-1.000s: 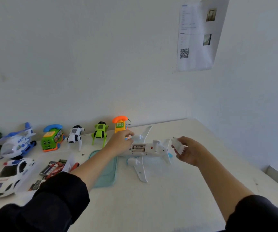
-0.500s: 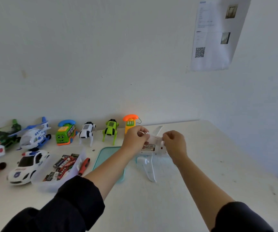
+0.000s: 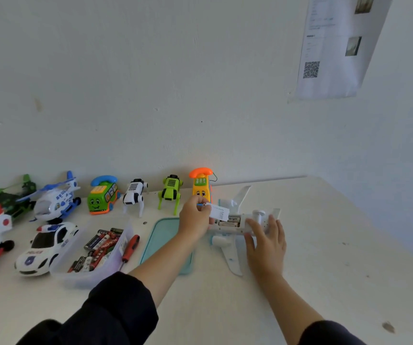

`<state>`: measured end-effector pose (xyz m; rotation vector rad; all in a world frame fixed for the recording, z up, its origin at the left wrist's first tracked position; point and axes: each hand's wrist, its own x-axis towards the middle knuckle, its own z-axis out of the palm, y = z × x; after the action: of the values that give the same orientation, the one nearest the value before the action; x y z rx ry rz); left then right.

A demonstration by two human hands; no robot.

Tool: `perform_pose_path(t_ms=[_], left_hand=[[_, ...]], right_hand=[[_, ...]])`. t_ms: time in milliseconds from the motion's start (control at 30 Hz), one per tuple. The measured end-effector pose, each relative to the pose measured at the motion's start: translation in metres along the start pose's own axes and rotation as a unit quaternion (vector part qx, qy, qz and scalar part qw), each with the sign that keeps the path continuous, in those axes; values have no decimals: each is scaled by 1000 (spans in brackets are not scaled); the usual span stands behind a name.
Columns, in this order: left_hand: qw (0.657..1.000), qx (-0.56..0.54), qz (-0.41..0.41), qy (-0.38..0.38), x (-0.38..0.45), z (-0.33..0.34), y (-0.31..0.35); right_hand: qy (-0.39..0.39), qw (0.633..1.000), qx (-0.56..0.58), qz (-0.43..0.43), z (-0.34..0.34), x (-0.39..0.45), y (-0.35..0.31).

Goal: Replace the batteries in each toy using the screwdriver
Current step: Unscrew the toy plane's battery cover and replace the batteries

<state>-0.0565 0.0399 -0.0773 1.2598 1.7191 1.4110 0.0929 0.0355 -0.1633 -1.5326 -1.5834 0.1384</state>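
left hand [image 3: 193,217]: pinches white battery cover [image 3: 218,211] above open bay
right hand [image 3: 266,239]: fingers straight, flat on upturned toy plane [image 3: 235,224]
screwdriver [image 3: 130,247]: on table [image 3: 325,245], beside battery box [image 3: 93,250]

My left hand [image 3: 195,220] and right hand [image 3: 266,241] are bare; black sleeves [image 3: 116,312] are pushed up both forearms, toward six o'clock.
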Motion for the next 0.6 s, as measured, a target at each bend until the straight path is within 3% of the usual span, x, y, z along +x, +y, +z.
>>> perform_pose_path(t_ms=[333,600], left_hand=[[995,-68,-66,20,5,17,-12],[994,-78,-71,12,5,29,-12]], right_hand=[[37,999,3,-13,6,2,2],[38,999,-17,-15,9,1,3]])
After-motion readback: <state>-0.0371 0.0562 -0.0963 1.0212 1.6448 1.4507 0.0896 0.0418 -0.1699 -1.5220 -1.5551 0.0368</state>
